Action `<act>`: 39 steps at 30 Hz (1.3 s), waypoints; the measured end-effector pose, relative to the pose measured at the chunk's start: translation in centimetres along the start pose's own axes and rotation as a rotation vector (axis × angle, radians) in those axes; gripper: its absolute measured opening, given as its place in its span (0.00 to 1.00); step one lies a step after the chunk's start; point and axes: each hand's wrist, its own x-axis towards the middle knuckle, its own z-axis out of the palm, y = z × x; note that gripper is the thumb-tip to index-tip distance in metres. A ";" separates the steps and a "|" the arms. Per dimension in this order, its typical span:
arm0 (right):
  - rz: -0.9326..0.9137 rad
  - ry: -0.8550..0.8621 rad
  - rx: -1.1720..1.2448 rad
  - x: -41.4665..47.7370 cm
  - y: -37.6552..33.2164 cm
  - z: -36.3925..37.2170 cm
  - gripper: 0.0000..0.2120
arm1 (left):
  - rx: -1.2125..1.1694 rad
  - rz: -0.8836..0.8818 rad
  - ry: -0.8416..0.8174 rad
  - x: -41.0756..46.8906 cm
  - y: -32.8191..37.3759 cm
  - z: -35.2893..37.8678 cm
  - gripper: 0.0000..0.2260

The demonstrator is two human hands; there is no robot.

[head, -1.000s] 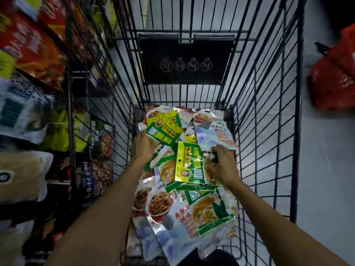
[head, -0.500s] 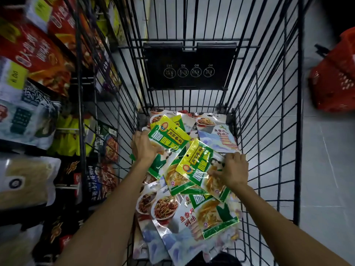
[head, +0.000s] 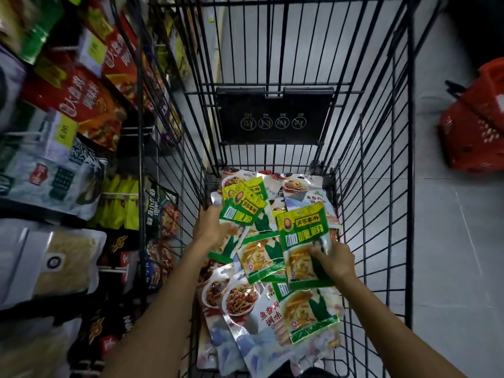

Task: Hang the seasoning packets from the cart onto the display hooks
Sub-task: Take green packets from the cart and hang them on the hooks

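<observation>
as both arms reach into the wire cart (head: 409,186), the right hand (head: 334,261) pinches the lower part of a green seasoning packet (head: 302,236) above the loose pile (head: 245,298) on the cart floor, while the left hand (head: 210,226) grips a fan of green packets (head: 242,207) by the left wall. hanging packets (head: 81,99) line the left side, one yellow tag (head: 64,132) reading 6.00; beyond, a black placard (head: 272,115) with four round symbols hangs on the cart's far wall.
</observation>
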 end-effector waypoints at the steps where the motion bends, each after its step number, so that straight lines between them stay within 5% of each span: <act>1: 0.004 -0.012 0.052 -0.2 -0.2 -0.3 0.11 | -0.027 0.009 0.024 -0.4 0.0 -0.2 0.14; 4: 0.012 -0.037 0.174 -0.9 -1.4 -1.3 0.09 | -0.246 -0.018 0.106 -2.0 0.6 -1.3 0.05; 11: -0.164 -0.016 0.322 -3.9 -6.9 -5.7 0.05 | -0.488 0.014 0.274 -6.8 3.6 -5.9 0.03; 27: -0.840 -0.152 0.471 -20.0 -24.5 -16.5 0.15 | -0.561 0.249 0.951 -29.0 8.6 -24.8 0.06; 32: -1.088 -0.275 0.478 -28.3 -29.2 -18.5 0.10 | -0.549 0.254 1.200 -39.0 9.1 -29.0 0.02; 39: -1.420 -0.507 0.516 -41.5 -33.2 -19.0 0.37 | -0.438 0.224 1.538 -53.8 8.4 -33.0 0.07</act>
